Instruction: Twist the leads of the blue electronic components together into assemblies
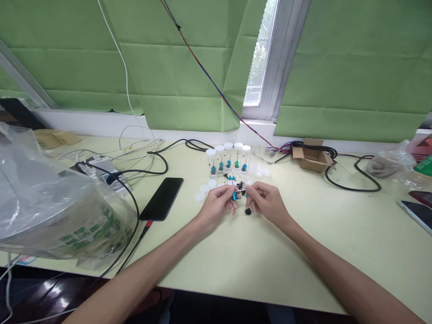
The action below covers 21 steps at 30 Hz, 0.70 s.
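My left hand [218, 202] is closed in a pinch on a small blue part [234, 195] with a thin metal rod. Facing it, my right hand [268, 202] is pinched shut close to the rod's other end; what its fingertips hold is too small to make out. A small black round piece [248, 211] shows just under the right fingers. Beyond the hands, several clear tubes [237, 161] with white caps stand upright, with blue or green parts and thin rods inside. Small black and blue pieces [231, 177] lie in front of them.
Loose white caps [200, 196] lie left of the tubes. A black phone [162, 199] and a large plastic-wrapped tub [67, 211] are on the left, among cables. An open cardboard box [312, 159] and a black cable [353, 189] sit at the back right; another phone [416, 216] lies far right.
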Tool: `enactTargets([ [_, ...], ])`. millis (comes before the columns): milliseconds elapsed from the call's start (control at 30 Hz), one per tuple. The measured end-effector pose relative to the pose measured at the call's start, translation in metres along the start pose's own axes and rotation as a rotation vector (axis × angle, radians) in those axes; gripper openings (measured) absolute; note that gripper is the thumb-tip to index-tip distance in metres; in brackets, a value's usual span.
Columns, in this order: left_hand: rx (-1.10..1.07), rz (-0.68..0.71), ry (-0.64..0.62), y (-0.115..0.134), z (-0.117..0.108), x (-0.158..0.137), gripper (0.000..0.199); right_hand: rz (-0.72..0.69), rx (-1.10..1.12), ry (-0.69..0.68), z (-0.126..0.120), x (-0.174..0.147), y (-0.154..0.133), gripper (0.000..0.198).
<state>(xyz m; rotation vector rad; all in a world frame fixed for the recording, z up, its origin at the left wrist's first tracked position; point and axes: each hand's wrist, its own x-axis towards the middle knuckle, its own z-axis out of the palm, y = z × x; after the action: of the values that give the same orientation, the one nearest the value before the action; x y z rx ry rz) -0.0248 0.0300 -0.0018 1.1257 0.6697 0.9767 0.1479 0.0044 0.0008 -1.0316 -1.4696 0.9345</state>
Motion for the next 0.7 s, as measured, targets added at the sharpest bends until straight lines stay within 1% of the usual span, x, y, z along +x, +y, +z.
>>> enactTargets([
  [100, 0.002, -0.001, 0.011, 0.0015, 0.0010, 0.0000, 0.032, 0.006, 0.008, -0.001, -0.0005, 0.0002, 0.0007, 0.039],
  [233, -0.010, -0.002, 0.018, 0.0024, 0.0016, 0.0003, 0.031, 0.002, 0.059, -0.017, -0.0007, -0.0006, -0.0022, 0.032],
  [433, -0.042, -0.020, 0.017, 0.0027, 0.0012, 0.0009, 0.033, -0.004, 0.107, -0.109, -0.0009, -0.0002, -0.0080, 0.035],
  [700, -0.111, -0.050, 0.031, 0.0040, 0.0033, 0.0008, 0.033, -0.023, 0.248, -0.184, -0.0025, 0.0027, -0.0019, 0.031],
])
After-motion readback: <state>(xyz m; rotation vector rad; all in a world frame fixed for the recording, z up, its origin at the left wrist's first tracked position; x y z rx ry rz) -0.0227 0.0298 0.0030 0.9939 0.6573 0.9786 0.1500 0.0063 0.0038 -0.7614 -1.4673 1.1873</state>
